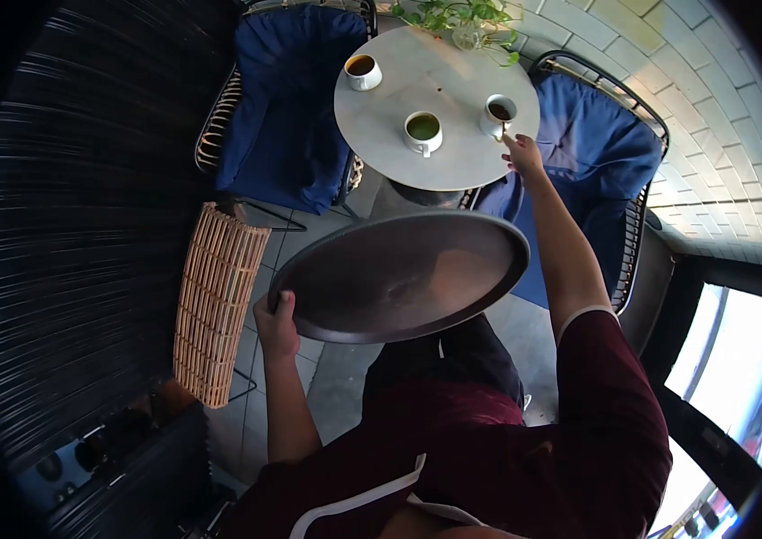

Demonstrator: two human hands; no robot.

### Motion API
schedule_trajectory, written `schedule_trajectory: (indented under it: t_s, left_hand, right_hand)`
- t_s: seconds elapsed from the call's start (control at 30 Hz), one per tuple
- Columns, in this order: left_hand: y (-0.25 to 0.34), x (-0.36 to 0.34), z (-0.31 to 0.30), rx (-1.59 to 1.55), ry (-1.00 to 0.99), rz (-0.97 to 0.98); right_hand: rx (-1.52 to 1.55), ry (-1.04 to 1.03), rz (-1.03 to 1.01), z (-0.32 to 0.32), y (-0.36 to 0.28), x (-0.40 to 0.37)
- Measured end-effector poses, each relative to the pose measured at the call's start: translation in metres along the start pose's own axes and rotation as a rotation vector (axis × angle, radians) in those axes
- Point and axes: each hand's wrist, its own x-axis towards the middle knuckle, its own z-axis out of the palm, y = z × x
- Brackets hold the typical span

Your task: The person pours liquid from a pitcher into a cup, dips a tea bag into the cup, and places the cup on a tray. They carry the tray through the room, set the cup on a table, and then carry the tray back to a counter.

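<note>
My left hand [279, 325] is closed on the left rim of a large round dark serving tray [372, 278], thumb on top. The tray is tilted in front of my body and carries nothing. My right hand [523, 154] reaches to the right side of the round table [381, 117], its fingers closed at the handle of a white cup [494, 126] with dark liquid in it. A second white cup [423, 144] with green liquid stands near the table's front. Another white cup [364, 79] with brown liquid stands at the left.
A leafy plant in a glass vase [468, 36] stands at the table's back. Blue-cushioned chairs [282, 108] flank the table, one on each side [579, 135]. A rattan piece [217, 305] is at my left, and a white brick wall [713, 117] is at the right.
</note>
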Motion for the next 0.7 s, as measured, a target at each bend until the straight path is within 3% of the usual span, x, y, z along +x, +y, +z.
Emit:
schedule_trajectory:
  t_s: [0.13,0.27,0.37,0.5,0.57,0.67,0.7]
  left_hand:
    - [-0.009,-0.004,-0.019,0.076,0.039,-0.086]
    - [-0.002,-0.010,-0.002,0.071,0.107,-0.072]
    - [0.004,-0.024,0.020,0.015,0.238,-0.119]
    - [0.005,-0.056,0.037,0.039,0.411,-0.122]
    - [0.012,-0.075,0.040,-0.023,0.332,-0.099]
    - [0.017,-0.099,0.046,-0.057,0.456,-0.087]
    - [0.020,-0.105,0.044,-0.061,0.403,-0.089]
  right_hand:
    - [0.084,-0.162,0.052,0.013,0.006,0.031]
    - [0.150,-0.177,0.031,0.025,0.016,0.042]
    - [-0.159,0.050,-0.174,0.029,0.017,0.036]
    - [-0.278,0.208,-0.301,0.026,0.025,0.035]
    - [-0.275,0.185,-0.327,0.013,0.031,0.027]
    - [-0.262,0.171,-0.360,-0.017,0.024,0.001]
    - [-0.244,0.147,-0.381,-0.030,0.020,-0.012]
